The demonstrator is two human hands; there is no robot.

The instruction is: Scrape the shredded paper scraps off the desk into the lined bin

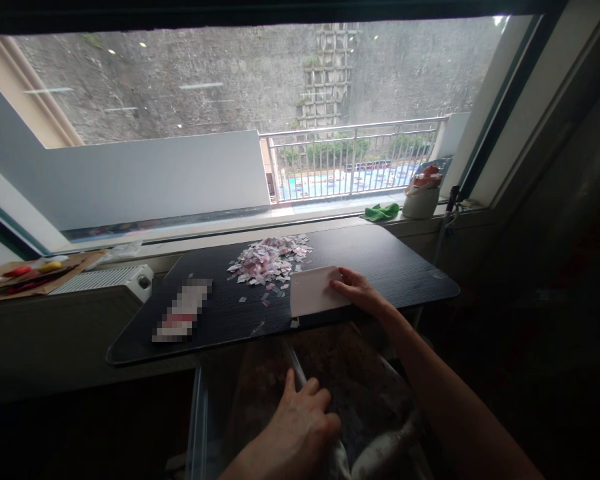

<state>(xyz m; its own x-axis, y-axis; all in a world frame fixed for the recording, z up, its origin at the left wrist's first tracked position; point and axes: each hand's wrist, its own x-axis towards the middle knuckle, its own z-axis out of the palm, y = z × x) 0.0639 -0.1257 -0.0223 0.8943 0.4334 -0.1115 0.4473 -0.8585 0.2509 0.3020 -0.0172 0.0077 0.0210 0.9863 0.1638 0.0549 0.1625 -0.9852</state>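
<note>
In my right hand (355, 288) is a thin, pale, flat plastic scraper (313, 293), pinched at its right end and tilted up at the table's near edge. To its left lies a heap of small cut paper pieces (267, 257), white, grey and pinkish, with a few loose bits around it. Below the table edge, my left hand (305, 417) is closed around the whitish edge of what looks like a clear plastic bag (265, 373). Dim light hides most of the bag's contents. Both things stand apart from the heap.
The dark table (370, 260) stands against a windowsill. A blurred-out packet (183, 311) lies on its left. On the sill are a green cloth (381, 213) and a white tub (422, 200). A radiator (105, 281) and a cardboard piece (40, 273) are at left.
</note>
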